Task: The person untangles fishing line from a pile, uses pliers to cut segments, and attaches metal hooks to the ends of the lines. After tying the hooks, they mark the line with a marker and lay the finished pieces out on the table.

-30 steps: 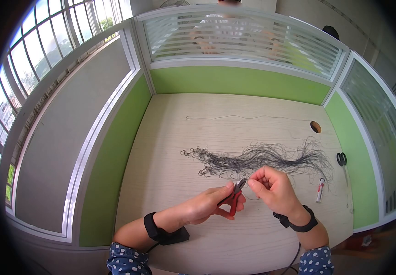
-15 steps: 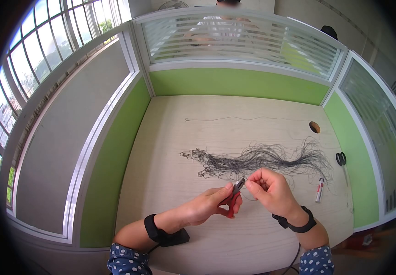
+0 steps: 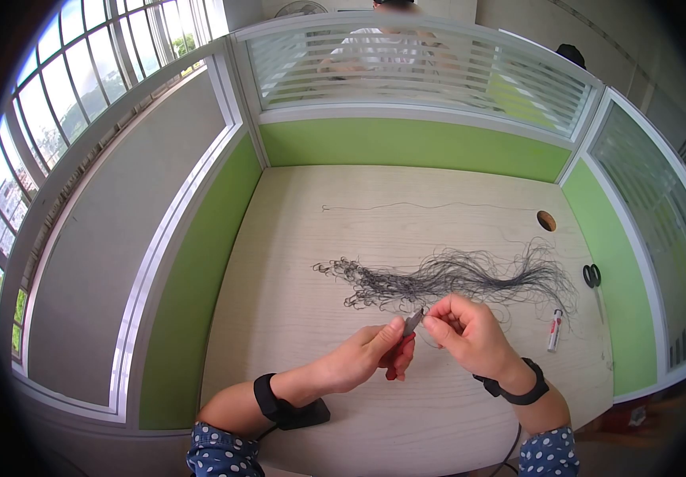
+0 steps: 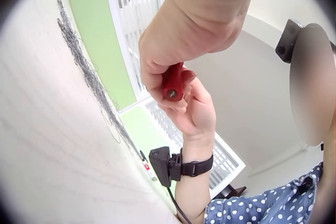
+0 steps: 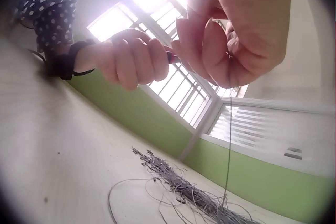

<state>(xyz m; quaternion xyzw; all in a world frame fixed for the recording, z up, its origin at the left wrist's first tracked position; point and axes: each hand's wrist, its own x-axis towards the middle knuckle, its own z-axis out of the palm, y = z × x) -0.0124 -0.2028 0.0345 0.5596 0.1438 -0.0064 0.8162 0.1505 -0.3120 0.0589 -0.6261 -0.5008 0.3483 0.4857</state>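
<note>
My left hand [image 3: 367, 350] grips pliers with red handles [image 3: 401, 359], their tip angled up toward the right hand. In the left wrist view, a red handle end [image 4: 173, 91] shows between the curled fingers. Opposite, my right hand [image 3: 474, 338] pinches a thin dark strand [image 5: 229, 145], which hangs below the fingers in the right wrist view. The strand's end at the plier tip is too small to make out. Just beyond both hands lies a long bundle of dark thin strands [image 3: 438, 278], with curled, hook-like ends at its left.
A single strand [image 3: 406, 206] stretches across the back of the table, near a round cable hole [image 3: 546, 221]. On the right are black-handled scissors [image 3: 591, 278] and a small white tube [image 3: 554, 331] with red print. Green partitions [image 3: 414, 147] enclose the table.
The red plier handles, spread apart a second ago, are now squeezed together in the left hand. The right hand keeps its pinch almost in place. The bundle lies as before.
</note>
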